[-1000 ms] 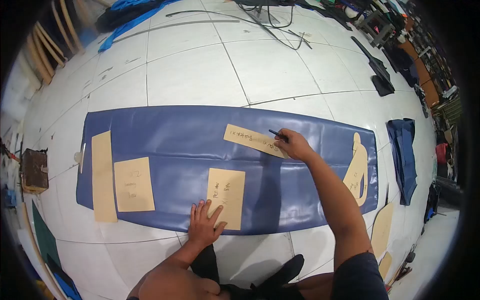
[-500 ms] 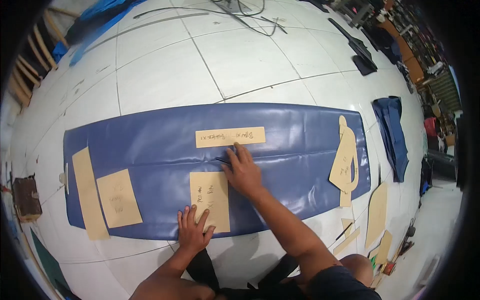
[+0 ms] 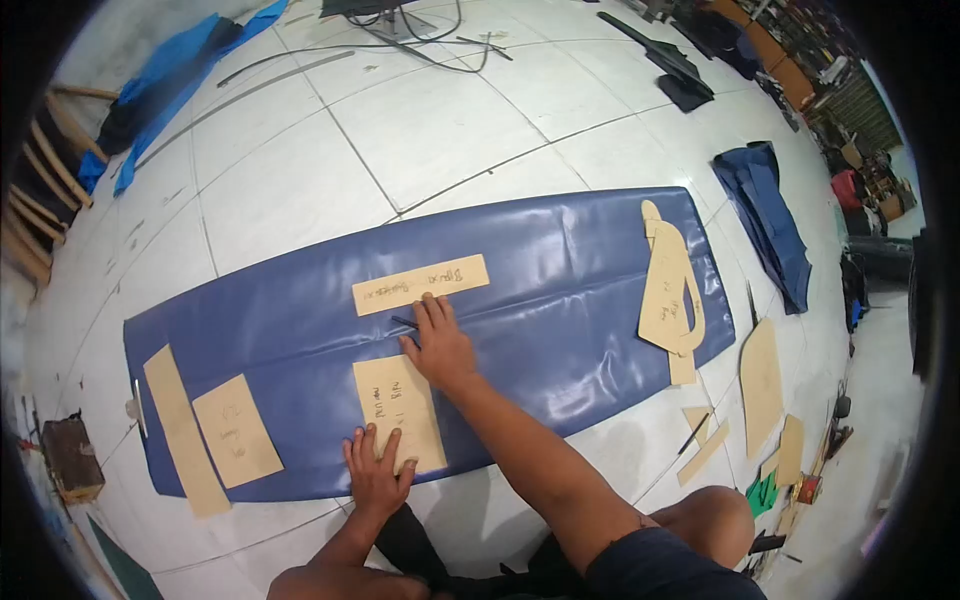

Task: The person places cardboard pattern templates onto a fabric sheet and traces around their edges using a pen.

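A blue sheet of smooth, leather-like material [image 3: 540, 340] lies spread on the floor, a crease running along its length. My left hand [image 3: 378, 475] rests with fingers spread on the lower left of a rectangular cardboard template [image 3: 415, 430] with handwriting. My right hand [image 3: 442, 348] is just above that piece, fingertips at the lower edge of a narrow cardboard strip [image 3: 420, 284]. A dark pen [image 3: 404, 322] sticks out leftward between its thumb and fingers; the rest of it is hidden.
More cardboard templates lie on the sheet: a long strip [image 3: 185, 430] and a rectangle [image 3: 238, 432] at left, a curved piece [image 3: 665, 290] at right. Off the right edge are cardboard offcuts [image 3: 762, 390] and folded dark-blue material [image 3: 765, 225]. Cables [image 3: 430, 50] lie at the far side.
The whole view has turned and shifted, so the sheet appears tilted. Both hands keep nearly the same places on the templates, and the pen stays at my right hand.
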Demonstrator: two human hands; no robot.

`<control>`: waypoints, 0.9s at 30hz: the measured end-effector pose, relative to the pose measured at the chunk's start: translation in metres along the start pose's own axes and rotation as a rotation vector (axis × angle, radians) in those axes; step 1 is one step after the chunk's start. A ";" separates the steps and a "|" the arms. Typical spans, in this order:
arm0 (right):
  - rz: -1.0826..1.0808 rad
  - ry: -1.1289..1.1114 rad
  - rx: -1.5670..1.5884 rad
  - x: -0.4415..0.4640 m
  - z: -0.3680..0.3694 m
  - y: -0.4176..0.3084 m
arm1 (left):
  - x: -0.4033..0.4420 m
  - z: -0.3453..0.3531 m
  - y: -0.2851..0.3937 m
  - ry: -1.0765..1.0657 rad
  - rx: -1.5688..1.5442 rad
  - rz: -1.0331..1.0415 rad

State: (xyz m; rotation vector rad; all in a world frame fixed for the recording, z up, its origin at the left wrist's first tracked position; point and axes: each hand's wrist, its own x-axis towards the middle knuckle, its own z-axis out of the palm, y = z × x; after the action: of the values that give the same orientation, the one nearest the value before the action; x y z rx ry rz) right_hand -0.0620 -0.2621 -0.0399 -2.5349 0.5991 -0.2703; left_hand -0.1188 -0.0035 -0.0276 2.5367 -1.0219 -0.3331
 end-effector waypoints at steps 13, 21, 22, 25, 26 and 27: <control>-0.181 -0.134 -0.168 0.082 -0.057 0.044 | -0.006 0.004 -0.004 0.028 0.001 0.036; 0.093 -0.303 -0.222 0.079 -0.092 0.056 | -0.005 0.003 -0.008 0.121 -0.102 0.047; 0.073 -0.346 -0.195 0.082 -0.099 0.066 | -0.006 0.004 -0.010 0.162 -0.140 0.057; 0.050 -0.445 -0.220 0.072 -0.150 0.075 | -0.009 0.005 -0.014 0.177 -0.201 0.065; 0.051 -0.444 -0.235 0.065 -0.172 0.080 | -0.008 0.003 -0.013 0.175 -0.204 0.069; 0.051 -0.443 -0.250 0.053 -0.196 0.087 | -0.006 0.001 -0.012 0.194 -0.216 0.077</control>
State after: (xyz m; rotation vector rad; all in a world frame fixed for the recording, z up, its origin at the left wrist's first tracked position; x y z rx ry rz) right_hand -0.1054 -0.4401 0.0838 -2.6850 0.5437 0.4005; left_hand -0.1162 0.0084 -0.0334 2.2797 -0.9523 -0.1622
